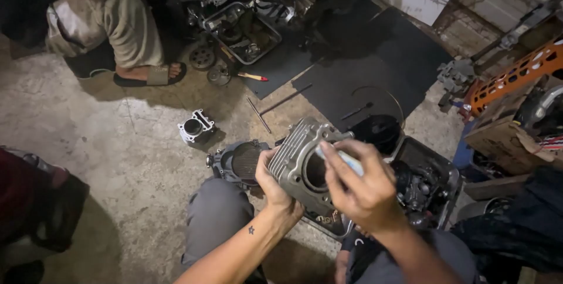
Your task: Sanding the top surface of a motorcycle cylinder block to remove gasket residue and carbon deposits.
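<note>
- Left hand [274, 185] clamped around the finned side of a grey engine cylinder [305, 161], held up off the floor above the person's knees, bore facing them.
- Right hand [360, 185] sits in front of the cylinder at the bore rim, fingers pinched on a small pale, bluish-white object [346, 161]; can't tell what it is.
- Tip of that object is at or just inside the top edge of the bore.
- Just left of the cylinder, on the concrete floor [117, 161]: a round dark engine cover [240, 162], touching the person's grey-trousered knee.
- Farther left on the floor, well apart: a second, smaller cylinder block [196, 127], standing alone.
- Right of the hands: a black tray [437, 169] with dark engine parts inside.
- Two thin metal rods [272, 108] lie crossed at the edge of a black mat [363, 61].
- Top of view: a metal tray [249, 32] of parts, a red-tipped pencil-like tool [253, 76] near it.
- Another person crouches top left, sandalled foot [153, 74] on the floor.
- Orange perforated piece [516, 73] at the right edge.
</note>
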